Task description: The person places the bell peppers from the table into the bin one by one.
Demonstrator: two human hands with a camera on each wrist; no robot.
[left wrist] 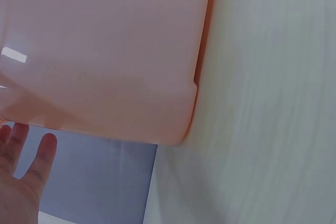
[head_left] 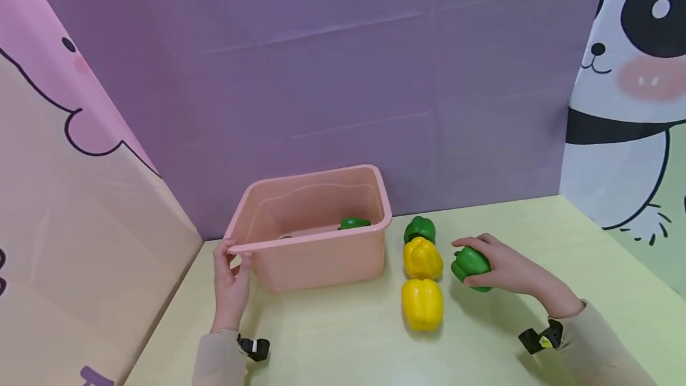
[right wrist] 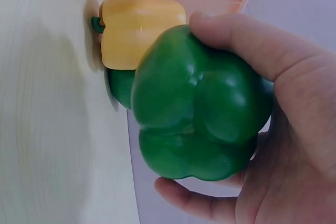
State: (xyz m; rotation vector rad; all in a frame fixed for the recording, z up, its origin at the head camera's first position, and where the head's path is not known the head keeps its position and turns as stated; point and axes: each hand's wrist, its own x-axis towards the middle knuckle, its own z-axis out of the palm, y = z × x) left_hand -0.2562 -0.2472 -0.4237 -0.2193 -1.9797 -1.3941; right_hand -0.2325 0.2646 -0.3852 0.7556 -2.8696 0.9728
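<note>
In my right hand (head_left: 501, 264) I grip a green bell pepper (right wrist: 202, 106), with the thumb on one side and fingers on the other. My left hand (head_left: 231, 285) holds the near left corner of a pink plastic bin (head_left: 321, 262), the rim between thumb and fingers. Inside the bin a green pepper (head_left: 355, 223) shows over the rim; most of the bin's floor is hidden. Between bin and right hand stands a row: a green pepper (head_left: 420, 229) at the back, a yellow pepper (head_left: 423, 258) in the middle, another yellow pepper (head_left: 422, 305) in front.
The pale wooden table (head_left: 332, 338) ends at a purple backdrop (head_left: 332, 88) behind the bin. A cartoon panel (head_left: 80, 225) rises along the left edge, and a panda panel (head_left: 616, 165) at the right. Each wrist wears a small black camera (head_left: 541, 336).
</note>
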